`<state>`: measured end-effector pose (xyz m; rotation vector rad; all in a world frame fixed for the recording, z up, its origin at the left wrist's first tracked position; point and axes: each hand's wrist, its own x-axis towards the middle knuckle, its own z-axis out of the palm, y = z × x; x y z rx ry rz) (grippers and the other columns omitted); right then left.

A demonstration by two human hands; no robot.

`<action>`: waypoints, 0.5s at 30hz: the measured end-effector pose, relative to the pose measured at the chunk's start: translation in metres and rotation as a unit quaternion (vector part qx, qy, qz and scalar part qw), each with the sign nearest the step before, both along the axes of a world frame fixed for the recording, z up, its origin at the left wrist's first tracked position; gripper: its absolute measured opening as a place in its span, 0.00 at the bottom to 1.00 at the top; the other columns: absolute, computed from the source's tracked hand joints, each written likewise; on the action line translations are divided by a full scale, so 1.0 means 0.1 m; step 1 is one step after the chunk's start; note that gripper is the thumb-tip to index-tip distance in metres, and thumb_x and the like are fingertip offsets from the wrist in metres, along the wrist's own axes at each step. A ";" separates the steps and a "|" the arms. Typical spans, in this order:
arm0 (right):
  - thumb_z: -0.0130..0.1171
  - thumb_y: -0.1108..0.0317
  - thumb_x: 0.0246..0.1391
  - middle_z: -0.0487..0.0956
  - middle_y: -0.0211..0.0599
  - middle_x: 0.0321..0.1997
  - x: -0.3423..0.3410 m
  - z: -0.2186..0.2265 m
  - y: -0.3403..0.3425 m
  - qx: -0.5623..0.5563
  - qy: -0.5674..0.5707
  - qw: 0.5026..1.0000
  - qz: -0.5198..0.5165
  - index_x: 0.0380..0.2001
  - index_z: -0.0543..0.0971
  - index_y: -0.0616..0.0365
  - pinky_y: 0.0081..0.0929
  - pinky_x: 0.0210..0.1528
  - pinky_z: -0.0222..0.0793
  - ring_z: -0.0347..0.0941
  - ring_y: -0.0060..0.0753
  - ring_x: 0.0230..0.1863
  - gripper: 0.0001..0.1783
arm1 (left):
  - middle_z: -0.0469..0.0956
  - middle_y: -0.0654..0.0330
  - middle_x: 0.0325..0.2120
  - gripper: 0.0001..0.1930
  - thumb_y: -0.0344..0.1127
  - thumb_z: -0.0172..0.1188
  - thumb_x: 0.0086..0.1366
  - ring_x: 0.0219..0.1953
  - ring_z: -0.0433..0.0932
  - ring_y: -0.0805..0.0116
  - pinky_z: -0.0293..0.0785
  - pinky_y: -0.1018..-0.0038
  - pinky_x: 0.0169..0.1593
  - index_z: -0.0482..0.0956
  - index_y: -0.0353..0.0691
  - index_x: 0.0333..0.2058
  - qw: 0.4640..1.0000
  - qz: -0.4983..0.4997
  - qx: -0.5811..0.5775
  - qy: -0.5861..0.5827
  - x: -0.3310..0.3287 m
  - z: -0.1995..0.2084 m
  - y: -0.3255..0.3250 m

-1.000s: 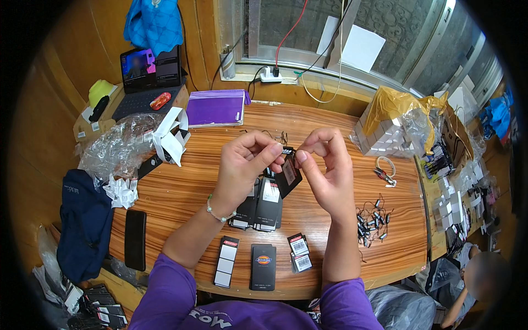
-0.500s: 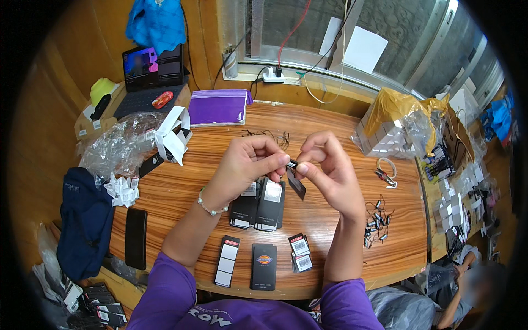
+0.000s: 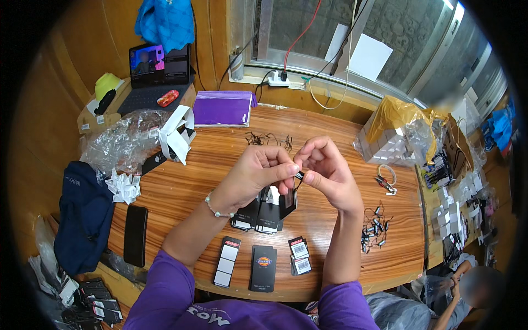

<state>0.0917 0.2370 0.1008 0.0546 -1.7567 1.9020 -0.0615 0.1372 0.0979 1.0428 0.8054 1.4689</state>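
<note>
In front of me, my left hand pinches a black hang-tag string with a small black clasp. Close against it, my right hand has its thumb at the clasp and its fingers curled in. A dark hang tag dangles below the fingertips, partly over stacks of black cards with white labels. Nearer to me lie a stack of white-panelled tags, a black card stack with an oval emblem, and small barcode tags.
Loose black strings with clasps and red-handled snips lie at right; more strings lie beyond my hands. A dark phone-like slab, clear plastic bags, a purple folder and white boxes surround the work area. Another person sits lower right.
My fingertips have come closer together around the clasp. The hanging tag has swung left and turned. The whole view has shifted slightly.
</note>
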 end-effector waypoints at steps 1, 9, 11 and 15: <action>0.57 0.74 0.49 0.69 0.32 0.37 0.00 0.01 -0.01 0.006 -0.003 1.000 -0.005 0.42 0.64 0.59 0.21 0.45 0.62 0.66 0.22 0.41 0.18 | 0.74 0.64 0.19 0.06 0.33 0.58 0.58 0.20 0.73 0.82 0.70 0.88 0.24 0.74 0.36 0.27 1.000 -0.001 -0.001 0.002 0.01 0.00 0.00; 0.51 0.62 0.55 0.71 0.31 0.36 0.11 0.02 0.09 0.153 -0.031 0.981 -0.117 0.39 0.70 0.60 0.23 0.45 0.62 0.67 0.25 0.40 0.13 | 0.73 0.66 0.22 0.04 0.29 0.57 0.58 0.24 0.70 0.82 0.67 0.86 0.29 0.75 0.35 0.29 0.972 0.172 0.082 0.139 0.09 -0.02 0.09; 0.49 0.61 0.56 0.72 0.32 0.33 0.07 0.01 0.05 0.185 -0.105 0.972 -0.097 0.38 0.72 0.61 0.26 0.44 0.64 0.68 0.28 0.39 0.14 | 0.75 0.64 0.25 0.03 0.27 0.58 0.56 0.28 0.72 0.79 0.68 0.84 0.31 0.77 0.34 0.29 0.942 0.227 0.098 0.228 0.10 -0.06 0.09; 0.41 0.58 0.60 0.71 0.29 0.21 -0.18 -0.16 0.07 0.017 -0.014 1.000 0.004 0.24 0.69 0.59 0.17 0.30 0.66 0.68 0.17 0.25 0.17 | 0.70 0.56 0.41 0.16 0.34 0.58 0.55 0.47 0.66 0.62 0.57 0.67 0.54 0.72 0.34 0.42 0.767 0.396 0.233 0.448 0.11 -0.02 0.12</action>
